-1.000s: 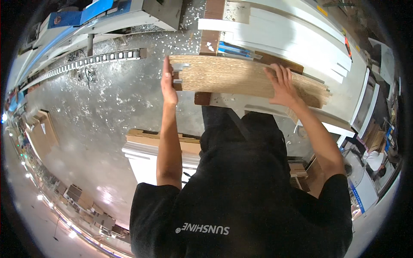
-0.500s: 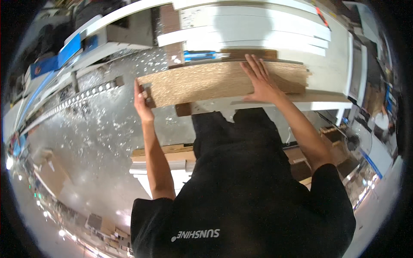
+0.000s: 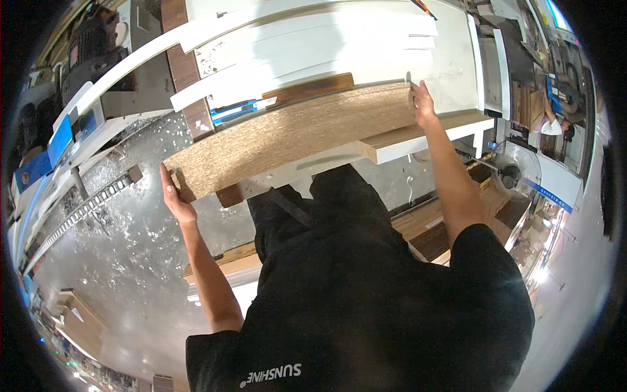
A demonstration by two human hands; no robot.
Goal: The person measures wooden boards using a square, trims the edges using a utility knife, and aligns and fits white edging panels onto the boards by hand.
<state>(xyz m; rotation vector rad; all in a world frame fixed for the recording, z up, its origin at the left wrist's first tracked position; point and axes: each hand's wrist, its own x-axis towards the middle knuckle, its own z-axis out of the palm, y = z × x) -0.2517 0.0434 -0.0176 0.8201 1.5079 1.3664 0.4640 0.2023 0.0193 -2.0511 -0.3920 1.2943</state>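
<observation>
A: What are the strips (image 3: 294, 130) you hold made of, by their look?

B: Pressed wood chip, tan and matt, with a rough, speckled grain across the side turned toward you.

A: And the table (image 3: 450, 85) before you?

B: Its pale top looks smooth with a dull finish, and your white panels (image 3: 366, 42) look smooth too. The dark brown block (image 3: 310, 89) beside your strips has streaked wood grain; the blue tool (image 3: 234, 112) looks like glossy plastic.

A: How about what you wear and stand near?

B: Your black shirt (image 3: 366, 281) is matt cloth with pale lettering (image 3: 274, 374). The grey floor (image 3: 130, 222) at your left looks shiny and mottled with white.
</observation>
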